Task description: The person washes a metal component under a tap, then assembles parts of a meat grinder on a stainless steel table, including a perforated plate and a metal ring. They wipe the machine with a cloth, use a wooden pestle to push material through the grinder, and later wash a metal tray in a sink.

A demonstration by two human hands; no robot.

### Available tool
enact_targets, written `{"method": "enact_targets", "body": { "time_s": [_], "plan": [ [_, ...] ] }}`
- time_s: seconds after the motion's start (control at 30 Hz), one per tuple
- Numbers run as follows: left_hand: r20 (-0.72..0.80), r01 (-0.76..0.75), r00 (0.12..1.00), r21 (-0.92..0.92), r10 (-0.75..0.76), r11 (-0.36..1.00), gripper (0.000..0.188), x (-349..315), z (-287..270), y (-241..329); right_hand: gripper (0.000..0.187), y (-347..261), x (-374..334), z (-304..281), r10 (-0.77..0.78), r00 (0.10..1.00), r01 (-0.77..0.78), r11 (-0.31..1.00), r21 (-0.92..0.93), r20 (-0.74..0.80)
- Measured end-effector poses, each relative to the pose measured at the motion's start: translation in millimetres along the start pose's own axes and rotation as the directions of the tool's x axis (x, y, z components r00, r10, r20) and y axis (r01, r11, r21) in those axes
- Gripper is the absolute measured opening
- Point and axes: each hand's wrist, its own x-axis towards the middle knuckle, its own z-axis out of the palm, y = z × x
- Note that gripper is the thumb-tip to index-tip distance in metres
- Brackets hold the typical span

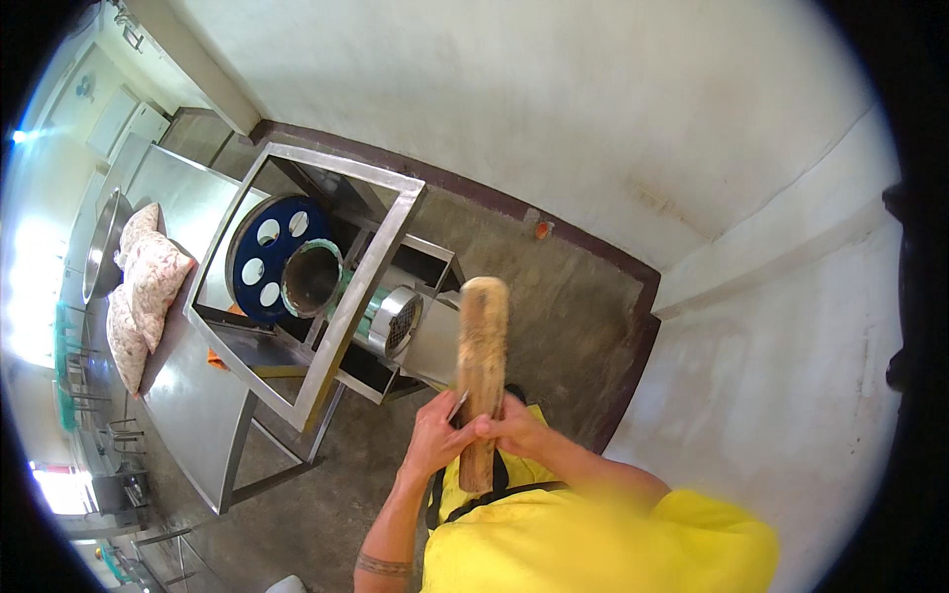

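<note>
A thick, worn wooden stick point(482, 341) with a rounded top stands nearly upright in front of my body. My left hand point(435, 435) is closed on it from the left, and my right hand point(516, 432) grips it from the right. The thumbs meet across the wood. A thin, shiny metal piece point(458, 406) sticks up by my left fingers; its kind cannot be made out. Ahead to the left stands a grinder-like machine with a round open mouth point(312, 278), a blue wheel with holes point(259, 259) and a metal-cased motor point(395, 321).
An open steel frame point(341, 361) surrounds the machine. Left of it, a steel table point(193, 410) bears clear bags of pale pink, meat-like stuff point(153, 287) and a metal bowl point(105, 247). Walls point(593, 109) rise ahead and to the right. Stools point(74, 395) stand far left.
</note>
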Motion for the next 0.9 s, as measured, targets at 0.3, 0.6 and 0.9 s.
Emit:
{"method": "enact_targets", "body": {
  "time_s": [0.3, 0.6, 0.9],
  "plan": [
    [-0.092, -0.498, 0.857, 0.11, 0.508, 0.86, 0.04, 99, -3, 53, 0.078, -72, -52, -39, -0.238, 0.764, 0.226, 0.969, -0.097, -0.6],
    [-0.125, -0.541, 0.811, 0.213, 0.571, 0.814, 0.043, 160, -3, 49, 0.077, -104, -74, -58, -0.292, 0.699, 0.104, 0.945, -0.311, -0.653],
    [-0.251, -0.35, 0.887, 0.18, 0.387, 0.919, 0.044, 200, -2, 47, 0.071, -221, -37, -70, -0.446, 0.788, 0.033, 0.72, -0.693, -0.426]
  ]
}}
